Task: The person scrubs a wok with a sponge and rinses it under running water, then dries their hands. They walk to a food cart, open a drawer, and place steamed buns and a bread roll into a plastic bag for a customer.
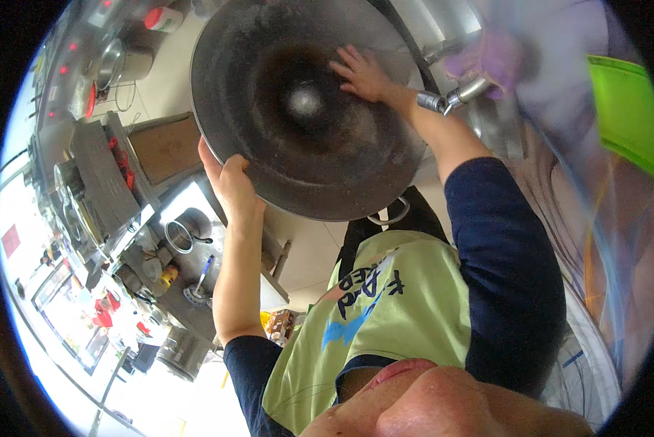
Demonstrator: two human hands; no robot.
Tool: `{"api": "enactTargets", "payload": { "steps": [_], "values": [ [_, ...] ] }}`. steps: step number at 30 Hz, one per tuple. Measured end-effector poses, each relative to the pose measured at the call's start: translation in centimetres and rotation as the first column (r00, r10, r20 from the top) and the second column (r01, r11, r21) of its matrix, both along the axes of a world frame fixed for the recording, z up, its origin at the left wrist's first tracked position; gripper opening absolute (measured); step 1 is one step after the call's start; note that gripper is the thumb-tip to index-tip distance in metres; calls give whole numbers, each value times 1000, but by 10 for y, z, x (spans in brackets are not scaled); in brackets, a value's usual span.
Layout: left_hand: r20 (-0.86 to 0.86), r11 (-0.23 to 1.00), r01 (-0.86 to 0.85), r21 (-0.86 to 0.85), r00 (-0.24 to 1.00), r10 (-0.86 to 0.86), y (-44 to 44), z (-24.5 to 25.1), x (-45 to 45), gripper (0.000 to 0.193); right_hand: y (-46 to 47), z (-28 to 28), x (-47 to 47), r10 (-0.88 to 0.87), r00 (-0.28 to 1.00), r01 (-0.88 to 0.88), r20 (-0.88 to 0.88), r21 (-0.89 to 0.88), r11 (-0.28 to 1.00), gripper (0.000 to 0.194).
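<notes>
A large dark metal wok (316, 169) is tilted in front of my body, its hollow inside facing me. My left hand (233, 183) grips its rim at the lower left, thumb over the edge. My right hand (362, 76), bare and with fingers spread, is at the inner wall on the upper right. It holds nothing; whether the palm presses on the metal I cannot tell. The wok's middle shows a bright, shiny patch. One metal loop handle (395, 214) juts from the lower rim, close to my light green apron (409, 289).
A metal faucet spout (472, 92) crosses near my right forearm, beside a blurred purple item (491, 60), perhaps a glove. Far right is a bright green object (627, 114). On the left stand a steel pot (130, 63), a small saucepan (179, 236) and a blue-handled skimmer (200, 281).
</notes>
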State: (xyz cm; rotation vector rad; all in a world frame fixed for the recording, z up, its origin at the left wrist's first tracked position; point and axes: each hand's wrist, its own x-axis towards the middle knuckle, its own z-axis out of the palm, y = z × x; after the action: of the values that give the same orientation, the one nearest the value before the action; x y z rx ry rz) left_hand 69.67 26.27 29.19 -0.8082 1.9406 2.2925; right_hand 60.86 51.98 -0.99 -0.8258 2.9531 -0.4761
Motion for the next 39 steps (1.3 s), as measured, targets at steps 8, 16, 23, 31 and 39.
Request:
{"api": "enactTargets", "payload": {
  "steps": [8,16,23,31,39],
  "values": [
    [-12,1000,10,-27,1000,-10,1,1,-5,64,-54,8,76,-104,981,130,166,-151,980,64],
    [-140,999,-33,-22,990,29,-4,-8,-3,67,-60,144,179,445,632,26,634,-591,806,59],
    [-141,999,-34,-31,990,29,-3,-8,-4,67,78,61,121,65,938,-117,341,135,984,54],
    [-142,998,-35,-59,990,26,-8,-13,-3,63,-12,95,182,335,783,-141,524,-375,916,53],
    [-130,999,-30,18,991,32,-3,-8,-2,62,60,2,54,-81,997,77,15,170,982,56]
  ]
}}
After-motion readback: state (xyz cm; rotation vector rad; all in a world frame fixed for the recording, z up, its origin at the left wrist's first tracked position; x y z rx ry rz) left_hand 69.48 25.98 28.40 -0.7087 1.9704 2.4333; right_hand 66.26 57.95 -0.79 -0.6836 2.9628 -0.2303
